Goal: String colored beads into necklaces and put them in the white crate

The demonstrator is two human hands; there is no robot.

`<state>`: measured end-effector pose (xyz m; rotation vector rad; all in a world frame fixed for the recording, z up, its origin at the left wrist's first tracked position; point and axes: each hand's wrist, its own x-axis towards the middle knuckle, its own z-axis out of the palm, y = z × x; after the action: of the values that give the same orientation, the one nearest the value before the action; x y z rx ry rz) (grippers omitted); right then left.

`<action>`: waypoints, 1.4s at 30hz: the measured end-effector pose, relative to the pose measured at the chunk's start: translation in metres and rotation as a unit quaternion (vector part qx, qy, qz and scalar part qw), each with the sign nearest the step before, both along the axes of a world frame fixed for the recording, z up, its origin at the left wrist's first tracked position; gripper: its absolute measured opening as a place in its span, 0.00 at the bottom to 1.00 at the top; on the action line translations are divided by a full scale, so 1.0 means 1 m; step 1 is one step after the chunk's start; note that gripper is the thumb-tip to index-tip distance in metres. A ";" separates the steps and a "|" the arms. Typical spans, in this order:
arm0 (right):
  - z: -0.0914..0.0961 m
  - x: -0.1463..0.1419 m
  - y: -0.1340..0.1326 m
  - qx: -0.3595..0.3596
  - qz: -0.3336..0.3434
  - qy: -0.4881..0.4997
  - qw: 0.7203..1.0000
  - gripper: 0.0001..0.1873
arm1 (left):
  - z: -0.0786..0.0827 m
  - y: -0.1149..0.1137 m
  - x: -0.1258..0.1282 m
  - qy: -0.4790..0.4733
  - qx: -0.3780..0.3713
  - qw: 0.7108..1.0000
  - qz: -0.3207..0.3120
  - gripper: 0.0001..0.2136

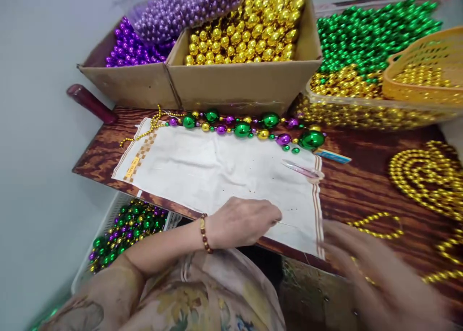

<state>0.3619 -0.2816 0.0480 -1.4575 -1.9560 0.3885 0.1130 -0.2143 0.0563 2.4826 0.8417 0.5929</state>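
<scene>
My left hand (246, 220) is closed above the near edge of a white cloth (195, 167), and a thin thread (289, 224) runs out to the right from its fingertips. Smeared by motion, my right hand (383, 268) passes over the table's front edge at the right; whether it holds anything cannot be made out. A few gold beads (363, 271) show by its fingers. Scissors (304, 169) lie on the cloth's right end. Along the far edge lie strung green, purple and gold beads (242, 129), with two small loose green beads (291, 149) nearby.
Cardboard boxes (238, 82) of purple and gold beads stand at the back. A clear bin (361, 110) with green and gold strands and a yellow basket (421, 92) is at right. Gold strands (415, 176) lie on the wooden table (358, 186). A white basket (112, 220) sits below left.
</scene>
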 end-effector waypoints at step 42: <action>-0.094 -0.061 0.043 -0.189 -0.121 0.520 0.824 0.08 | -0.076 0.204 0.019 0.109 0.076 0.975 0.179 0.12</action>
<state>0.3012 -0.2383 -0.0465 -1.2536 -0.8203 1.2039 0.1320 -0.0104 -0.0198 2.5836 1.3974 0.5246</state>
